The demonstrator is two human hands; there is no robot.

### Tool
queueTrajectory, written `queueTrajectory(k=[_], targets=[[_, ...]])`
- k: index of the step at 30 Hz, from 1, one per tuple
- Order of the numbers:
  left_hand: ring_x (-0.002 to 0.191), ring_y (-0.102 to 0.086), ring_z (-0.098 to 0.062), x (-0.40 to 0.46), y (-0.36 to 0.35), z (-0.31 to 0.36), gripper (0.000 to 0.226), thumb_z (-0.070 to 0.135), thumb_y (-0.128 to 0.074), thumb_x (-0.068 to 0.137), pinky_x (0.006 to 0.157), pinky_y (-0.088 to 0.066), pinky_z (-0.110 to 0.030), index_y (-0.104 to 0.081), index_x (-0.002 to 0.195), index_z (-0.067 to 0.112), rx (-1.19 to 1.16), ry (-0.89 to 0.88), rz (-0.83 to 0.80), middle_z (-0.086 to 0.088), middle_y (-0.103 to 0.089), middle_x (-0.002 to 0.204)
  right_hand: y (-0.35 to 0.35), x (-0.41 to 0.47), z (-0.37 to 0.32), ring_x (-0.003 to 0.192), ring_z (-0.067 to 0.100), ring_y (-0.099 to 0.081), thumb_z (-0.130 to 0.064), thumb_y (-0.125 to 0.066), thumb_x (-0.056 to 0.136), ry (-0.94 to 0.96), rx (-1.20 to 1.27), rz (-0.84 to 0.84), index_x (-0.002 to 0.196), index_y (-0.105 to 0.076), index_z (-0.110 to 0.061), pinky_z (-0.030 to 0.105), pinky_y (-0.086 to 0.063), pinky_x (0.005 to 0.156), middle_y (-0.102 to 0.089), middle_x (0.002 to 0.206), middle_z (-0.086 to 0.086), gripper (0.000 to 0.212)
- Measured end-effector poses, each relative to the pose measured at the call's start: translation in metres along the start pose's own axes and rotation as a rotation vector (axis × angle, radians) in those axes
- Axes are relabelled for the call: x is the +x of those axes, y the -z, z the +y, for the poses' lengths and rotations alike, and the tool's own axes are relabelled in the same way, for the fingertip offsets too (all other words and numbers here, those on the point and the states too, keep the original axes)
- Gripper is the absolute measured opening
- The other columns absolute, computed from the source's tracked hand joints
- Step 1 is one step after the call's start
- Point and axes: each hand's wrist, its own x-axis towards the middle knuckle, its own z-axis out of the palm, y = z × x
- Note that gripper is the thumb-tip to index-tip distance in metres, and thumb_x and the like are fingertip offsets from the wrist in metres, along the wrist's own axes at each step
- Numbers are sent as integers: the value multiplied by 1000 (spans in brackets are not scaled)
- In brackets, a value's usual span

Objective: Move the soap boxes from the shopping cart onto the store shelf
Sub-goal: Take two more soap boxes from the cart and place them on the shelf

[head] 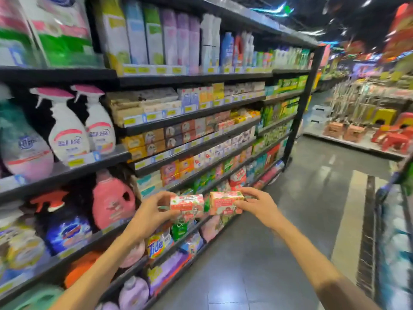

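Left hand pinching soap box, right hand gripping second box, both lengthwise sideways

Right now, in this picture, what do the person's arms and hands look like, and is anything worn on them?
Both forearms are bare, with no sleeves in view. The left hand and the right hand wear no gloves, and no watch, ring or bracelet shows on either wrist or finger.
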Motion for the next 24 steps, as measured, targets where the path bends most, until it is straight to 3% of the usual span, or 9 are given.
queueTrajectory(k=[6,14,17,21,24], targets=[[97,-71,-9,92,-89,50,44,29,-87,76,88,-58,-40,-65,114,31,17,-77,-111,7,-74,107,113,28,16,92,18,-74,-10,-79,83,7,14,157,117,-68,-14,29,-59,86,-76,103,3,36],[94,-69,0,233,-197,88,41,21,-86,78,78,-53,-16,-66,113,28,-17,-180,-197,9,-74,103,231,98,54,95,22,-74,-8,-77,84,-1,26,291,118,-67,-10,26,-59,80,-75,106,10,35],[95,-70,-3,295,-231,94,40,23,-85,79,79,-55,-20,-66,112,30,-41,-215,-239,9,-75,104,267,139,63,94,13,-74,-8,-75,86,11,-12,324,119,-65,-12,18,-55,75,-75,106,5,34],[96,-71,-5,384,-267,99,37,24,-84,80,85,-57,-30,-67,112,31,-80,-235,-253,10,-75,106,316,208,77,97,17,-73,-13,-77,85,3,-43,376,120,-66,-13,29,-59,85,-75,106,4,36],[96,-71,-4,450,-288,104,37,21,-84,81,89,-58,-33,-66,112,30,-68,-259,-274,10,-75,105,349,263,83,96,17,-72,-10,-77,84,20,-63,409,118,-67,-10,28,-59,84,-74,106,6,35]])
